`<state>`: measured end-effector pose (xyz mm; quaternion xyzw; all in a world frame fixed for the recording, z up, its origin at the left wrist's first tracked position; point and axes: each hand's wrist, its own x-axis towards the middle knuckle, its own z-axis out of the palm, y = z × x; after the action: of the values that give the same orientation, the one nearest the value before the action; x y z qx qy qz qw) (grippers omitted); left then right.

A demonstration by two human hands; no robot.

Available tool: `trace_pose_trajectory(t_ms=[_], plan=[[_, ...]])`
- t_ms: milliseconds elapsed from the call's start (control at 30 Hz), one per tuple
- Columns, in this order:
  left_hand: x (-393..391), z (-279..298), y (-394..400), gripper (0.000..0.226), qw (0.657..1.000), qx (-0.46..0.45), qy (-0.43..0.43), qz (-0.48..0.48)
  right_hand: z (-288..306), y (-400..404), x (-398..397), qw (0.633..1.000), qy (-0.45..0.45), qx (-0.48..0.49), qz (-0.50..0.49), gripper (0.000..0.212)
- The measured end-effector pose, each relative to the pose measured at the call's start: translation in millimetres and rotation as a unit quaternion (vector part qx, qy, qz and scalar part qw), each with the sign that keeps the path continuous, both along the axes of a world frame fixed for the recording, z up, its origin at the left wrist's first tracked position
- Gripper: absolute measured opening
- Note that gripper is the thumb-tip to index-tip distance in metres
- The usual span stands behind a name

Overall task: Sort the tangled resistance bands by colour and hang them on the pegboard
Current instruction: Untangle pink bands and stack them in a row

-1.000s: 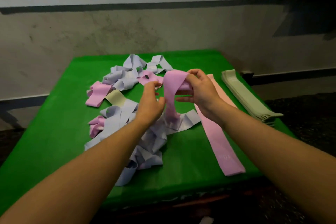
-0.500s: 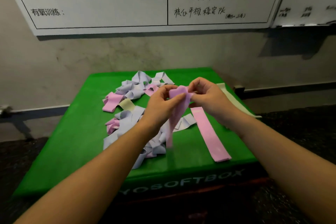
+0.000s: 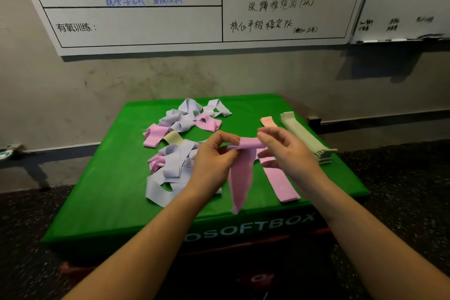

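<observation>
A pink band (image 3: 239, 173) is held up above the near middle of the green worktop (image 3: 102, 202), its top edge stretched between the two hands while the rest hangs down in a loose twisted loop. The left hand (image 3: 214, 156) pinches the left end with thumb and curled fingers (image 3: 225, 136); the right hand (image 3: 287, 151) holds the right end, its fingers (image 3: 267, 134) bent over the band's upper edge. The step in hand is judged to be the freeing and straightening of one pink band, pulled clear of the tangled pile (image 3: 180, 143) of lilac, pink and pale yellow bands lying left of centre. A flat pink band (image 3: 280, 182) is laid just right of the held one, with a peach band (image 3: 267, 121) beyond it and a neat stack of pale green bands (image 3: 304, 136) at the far right. Sorting appears well short of done, and no pegboard is seen. Next, the twist would need to be shaken out and the band laid flat on or beside the pink one, kept clear of the pile.
</observation>
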<state>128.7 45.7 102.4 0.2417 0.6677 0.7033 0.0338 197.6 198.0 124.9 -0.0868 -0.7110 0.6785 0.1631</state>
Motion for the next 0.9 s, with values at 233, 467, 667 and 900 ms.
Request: trace_pose_trajectory(t_ms=[233, 467, 667, 900], plan=[[20, -13, -9, 0.028, 0.998, -0.011, 0.057, -0.016, -14, -14, 18, 0.997, 0.014, 0.070, -0.041, 0.007], [40, -20, -17, 0.041, 0.997, -0.027, 0.033, -0.057, -14, -18, 32, 0.995, 0.060, 0.015, -0.079, 0.012], [47, -23, -19, 0.047, 0.996, -0.033, 0.022, -0.076, -17, -19, 39, 0.994, 0.081, -0.007, -0.078, 0.010], [48, -16, -12, 0.032, 0.997, -0.004, -0.004, -0.074, -13, -21, 47, 0.988, 0.118, 0.092, -0.037, 0.026]])
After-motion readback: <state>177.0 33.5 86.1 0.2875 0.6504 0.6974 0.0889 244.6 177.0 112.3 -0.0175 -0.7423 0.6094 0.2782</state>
